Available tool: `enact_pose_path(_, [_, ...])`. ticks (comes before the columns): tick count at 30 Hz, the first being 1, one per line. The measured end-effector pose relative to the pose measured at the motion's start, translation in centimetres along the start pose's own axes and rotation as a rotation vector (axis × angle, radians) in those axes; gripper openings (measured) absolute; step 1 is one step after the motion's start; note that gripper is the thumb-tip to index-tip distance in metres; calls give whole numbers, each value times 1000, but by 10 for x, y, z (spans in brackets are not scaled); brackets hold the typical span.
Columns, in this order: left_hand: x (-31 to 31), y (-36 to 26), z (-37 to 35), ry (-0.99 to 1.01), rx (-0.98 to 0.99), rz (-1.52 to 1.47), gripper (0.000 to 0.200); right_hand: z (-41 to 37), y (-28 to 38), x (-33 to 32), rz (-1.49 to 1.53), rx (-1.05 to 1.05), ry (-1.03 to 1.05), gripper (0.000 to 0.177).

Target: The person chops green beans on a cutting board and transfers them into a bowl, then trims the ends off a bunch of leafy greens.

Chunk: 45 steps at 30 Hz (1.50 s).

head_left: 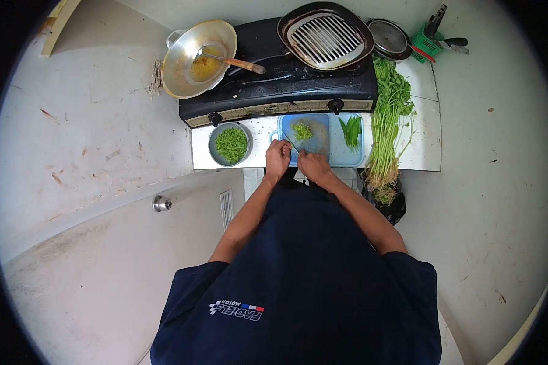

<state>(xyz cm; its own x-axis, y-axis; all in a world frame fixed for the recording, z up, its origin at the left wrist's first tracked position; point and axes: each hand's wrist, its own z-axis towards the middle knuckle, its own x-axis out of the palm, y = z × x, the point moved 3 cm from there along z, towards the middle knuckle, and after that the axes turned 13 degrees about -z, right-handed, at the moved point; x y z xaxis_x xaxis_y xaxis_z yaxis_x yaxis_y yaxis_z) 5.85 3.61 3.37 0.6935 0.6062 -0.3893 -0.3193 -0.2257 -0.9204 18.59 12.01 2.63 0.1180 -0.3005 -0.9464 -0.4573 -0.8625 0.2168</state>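
My left hand (278, 157) is closed at the near left edge of the blue cutting board (346, 158); what its fingers pinch is too small to make out. Just to its right, my right hand (313, 165) is closed on a thin knife (293, 146), its blade slanting toward the left hand and its handle hidden in the fist. Finely chopped green pieces (301, 130) lie on the board beyond both hands. Whole green pods (351, 131) rest at the board's right side. Left of my hands stands a grey bowl (212, 149) filled with chopped greens (231, 145).
Behind the board is a black gas stove (268, 91) carrying a wok (176, 67) with a wooden-handled ladle (243, 64) and a grill pan (326, 36). Leafy greens with roots (388, 128) hang over the counter's front edge. A green basket (425, 45) holds knives.
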Motion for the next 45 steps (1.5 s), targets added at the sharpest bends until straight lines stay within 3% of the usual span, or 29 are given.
enact_pose_path(34, [0,4,-2,-21,-8,-10,6,-18,-13,8,88,-59,7,35])
enact_pose_path(45, [0,5,-3,-30,-1,-16,4,-9,-8,4,45,-37,21,28])
